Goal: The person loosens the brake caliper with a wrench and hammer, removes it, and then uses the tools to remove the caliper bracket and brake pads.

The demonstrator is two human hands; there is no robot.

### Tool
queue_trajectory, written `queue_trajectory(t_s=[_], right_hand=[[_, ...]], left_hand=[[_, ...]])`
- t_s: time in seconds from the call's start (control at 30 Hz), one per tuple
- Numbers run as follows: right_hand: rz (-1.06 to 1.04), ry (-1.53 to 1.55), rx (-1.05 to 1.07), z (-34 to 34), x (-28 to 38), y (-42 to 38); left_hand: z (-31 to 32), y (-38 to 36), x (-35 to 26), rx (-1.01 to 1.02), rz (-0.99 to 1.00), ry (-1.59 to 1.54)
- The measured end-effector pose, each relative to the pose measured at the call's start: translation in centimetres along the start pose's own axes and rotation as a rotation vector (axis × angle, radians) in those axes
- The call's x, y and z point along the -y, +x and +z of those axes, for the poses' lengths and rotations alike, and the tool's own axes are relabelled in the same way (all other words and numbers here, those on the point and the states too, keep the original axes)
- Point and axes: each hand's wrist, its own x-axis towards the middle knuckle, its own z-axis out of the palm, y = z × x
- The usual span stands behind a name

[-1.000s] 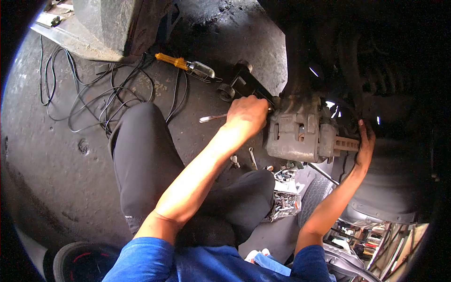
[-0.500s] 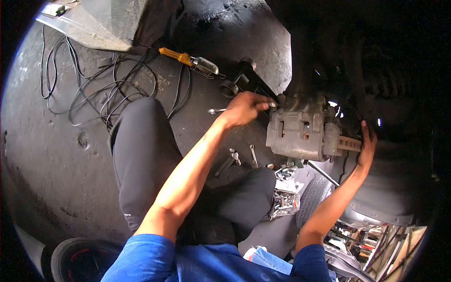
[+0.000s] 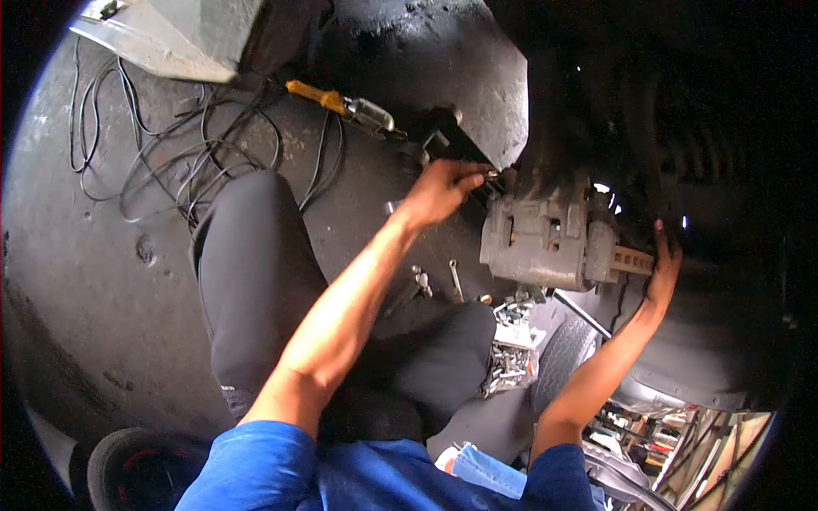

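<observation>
A person in a short-sleeved blue shirt (image 3: 341, 473) and black trousers (image 3: 256, 281); both forearms bare, left hand (image 3: 439, 192) and right hand (image 3: 663, 268) ungloved.

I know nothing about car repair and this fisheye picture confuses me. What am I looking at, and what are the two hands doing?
The camera sits on the person's head, looking down over their blue shirt and dark trousers at a grimy workshop floor. The grey metal block is a brake caliper under a car. The left hand grips a slim metal tool, probably a wrench, at the caliper's upper left corner; most of the tool is hidden. The right hand rests at the caliper's far side, on dark parts I cannot make out. On the floor lie a small wrench, black cables, an orange-handled work lamp and a box of small metal parts.
</observation>
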Motion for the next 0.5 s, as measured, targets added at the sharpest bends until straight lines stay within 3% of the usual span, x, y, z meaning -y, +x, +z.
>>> queue_trajectory(t_s=[0.13,0.23,0.27,0.3,0.4,0.5], right_hand=[[-0.012,0.056,0.066,0.2,0.9,0.0],[-0.056,0.087,0.124,-0.1,0.9,0.0],[-0.059,0.072,0.109,-0.1,0.8,0.0],[-0.062,0.058,0.092,-0.1,0.6,0.0],[-0.018,0.019,0.08,-0.3,0.3,0.1],[0.036,0.052,0.039,0.2,1.0,-0.2]], left_hand=[[-0.2,0.2,-9.5,0.274,-0.161,0.826],[2.4,-0.6,-10.3,0.101,0.096,1.019],[2.3,-1.0,-9.6,0.056,0.141,0.955],[1.3,-0.4,-11.1,0.26,-0.186,0.955],[-0.3,-1.3,-0.5,0.18,-0.03,-0.028],[0.8,-0.9,0.3,-0.019,-0.101,-0.133]])
